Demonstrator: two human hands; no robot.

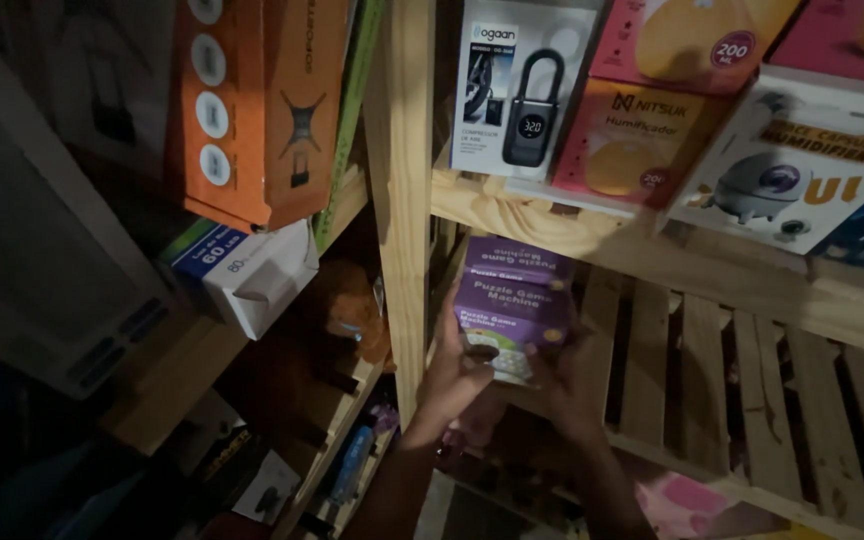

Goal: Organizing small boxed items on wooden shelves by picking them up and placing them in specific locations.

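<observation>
A small purple box (510,318) sits at the left end of a slatted wooden shelf (752,400), with a second purple box (517,260) of the same kind stacked on top of it. My left hand (455,372) grips the lower box from its left side. My right hand (564,385) holds the same box from below and to the right. Both forearms rise from the dark bottom of the view. The scene is dim.
A wooden upright post (404,180) stands left of the boxes. The shelf above carries a white box (517,90), pink boxes (642,140) and a white humidifier box (802,165). An orange box (252,110) and a white-blue box (247,270) sit at left.
</observation>
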